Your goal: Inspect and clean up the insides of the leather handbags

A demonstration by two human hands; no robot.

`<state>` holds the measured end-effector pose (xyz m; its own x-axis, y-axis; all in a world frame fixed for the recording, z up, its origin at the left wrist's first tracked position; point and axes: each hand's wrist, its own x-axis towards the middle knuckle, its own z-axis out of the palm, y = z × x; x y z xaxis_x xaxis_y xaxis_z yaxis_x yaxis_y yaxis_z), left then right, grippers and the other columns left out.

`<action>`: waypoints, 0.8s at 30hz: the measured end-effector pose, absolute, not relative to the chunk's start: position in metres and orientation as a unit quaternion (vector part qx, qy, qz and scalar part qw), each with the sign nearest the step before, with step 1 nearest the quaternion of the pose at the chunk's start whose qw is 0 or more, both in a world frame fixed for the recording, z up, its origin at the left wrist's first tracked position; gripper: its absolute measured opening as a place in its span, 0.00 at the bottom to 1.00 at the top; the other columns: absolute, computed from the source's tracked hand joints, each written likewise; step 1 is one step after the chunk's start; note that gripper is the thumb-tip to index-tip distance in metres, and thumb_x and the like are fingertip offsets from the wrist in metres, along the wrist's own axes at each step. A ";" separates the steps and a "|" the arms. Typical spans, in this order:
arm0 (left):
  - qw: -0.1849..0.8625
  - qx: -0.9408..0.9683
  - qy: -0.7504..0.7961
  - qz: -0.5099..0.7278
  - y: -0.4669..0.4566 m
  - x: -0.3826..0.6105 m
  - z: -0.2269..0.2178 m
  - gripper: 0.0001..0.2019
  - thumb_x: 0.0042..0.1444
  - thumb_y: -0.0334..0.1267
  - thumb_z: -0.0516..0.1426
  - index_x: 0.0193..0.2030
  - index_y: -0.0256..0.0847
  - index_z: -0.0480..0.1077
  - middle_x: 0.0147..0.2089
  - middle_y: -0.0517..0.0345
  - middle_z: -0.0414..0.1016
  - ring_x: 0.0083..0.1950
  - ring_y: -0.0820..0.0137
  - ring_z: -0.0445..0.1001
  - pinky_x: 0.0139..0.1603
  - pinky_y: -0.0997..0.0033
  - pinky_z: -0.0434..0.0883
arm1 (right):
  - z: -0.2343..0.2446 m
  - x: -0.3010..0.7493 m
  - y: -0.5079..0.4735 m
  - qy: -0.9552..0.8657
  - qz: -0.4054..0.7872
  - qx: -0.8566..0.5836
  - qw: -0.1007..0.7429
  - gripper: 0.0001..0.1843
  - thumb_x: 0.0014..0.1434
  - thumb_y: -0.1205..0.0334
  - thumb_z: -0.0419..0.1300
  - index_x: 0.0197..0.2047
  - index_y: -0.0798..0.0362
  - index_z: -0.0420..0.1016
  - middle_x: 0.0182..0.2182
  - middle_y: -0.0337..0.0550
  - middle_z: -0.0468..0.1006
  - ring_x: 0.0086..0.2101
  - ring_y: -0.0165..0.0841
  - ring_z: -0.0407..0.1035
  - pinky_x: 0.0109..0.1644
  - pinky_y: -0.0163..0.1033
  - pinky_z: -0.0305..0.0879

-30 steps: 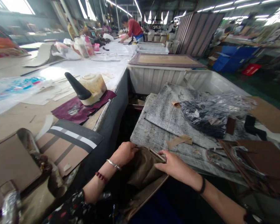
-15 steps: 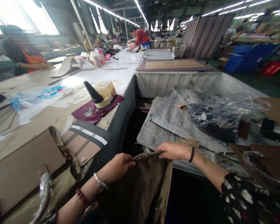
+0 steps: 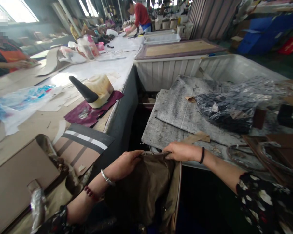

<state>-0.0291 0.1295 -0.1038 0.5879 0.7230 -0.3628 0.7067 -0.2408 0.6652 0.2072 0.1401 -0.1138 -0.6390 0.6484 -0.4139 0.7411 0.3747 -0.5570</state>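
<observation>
Both my hands hold the top edge of a brown fabric bag that hangs between the long table and a grey board. My left hand is closed on the bag's left corner; a silver bangle and a red bead bracelet circle that wrist. My right hand pinches the right end of the same edge, a black band on its wrist. The bag's lining faces me and a tan panel shows along its right side.
A grey scuffed board lies over a white bin, carrying a plastic-wrapped black bundle and brown bag parts. On the long table are a glue pot, maroon leather, striped panel and tan bag. Other people work further back.
The bag has been lifted from flat against my lap to hanging by its top edge. My right hand slid right along the edge. My view shifted slightly downward.
</observation>
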 end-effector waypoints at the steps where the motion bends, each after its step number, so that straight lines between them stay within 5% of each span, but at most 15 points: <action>1: 0.417 0.791 0.447 0.007 0.131 -0.028 -0.103 0.17 0.58 0.38 0.45 0.51 0.43 0.64 0.44 0.57 0.73 0.45 0.69 0.71 0.44 0.76 0.65 | -0.115 0.207 0.141 0.827 -0.371 0.418 0.065 0.08 0.52 0.68 0.54 0.32 0.54 0.74 0.28 0.40 0.75 0.31 0.30 0.68 0.32 0.29 0.58; 15: 0.470 0.742 0.477 -0.013 0.150 -0.019 -0.119 0.17 0.54 0.43 0.48 0.41 0.37 0.72 0.34 0.58 0.76 0.37 0.67 0.71 0.38 0.74 0.66 | -0.129 0.205 0.151 0.806 -0.374 0.457 0.048 0.08 0.51 0.66 0.55 0.33 0.54 0.74 0.28 0.41 0.75 0.31 0.32 0.68 0.32 0.31 0.59; 20: 0.496 0.711 0.499 0.026 0.153 -0.019 -0.128 0.17 0.53 0.41 0.48 0.43 0.37 0.71 0.36 0.58 0.76 0.38 0.67 0.72 0.39 0.72 0.66 | -0.127 0.199 0.126 0.664 -0.428 0.602 -0.117 0.32 0.48 0.57 0.59 0.56 0.58 0.58 0.45 0.52 0.71 0.44 0.39 0.66 0.46 0.40 0.61; 24: 0.471 0.704 0.531 0.042 0.149 -0.018 -0.123 0.15 0.52 0.38 0.48 0.40 0.36 0.73 0.35 0.57 0.76 0.38 0.66 0.72 0.38 0.72 0.66 | -0.111 0.187 0.084 0.558 -0.515 0.613 -0.219 0.42 0.47 0.52 0.59 0.61 0.57 0.46 0.56 0.53 0.59 0.53 0.39 0.57 0.55 0.43 0.55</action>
<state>-0.0175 0.1492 -0.1229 0.4335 0.7860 -0.4407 0.7077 0.0059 0.7065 0.1875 0.0844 -0.1111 -0.1529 0.9093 -0.3871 0.4573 -0.2821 -0.8434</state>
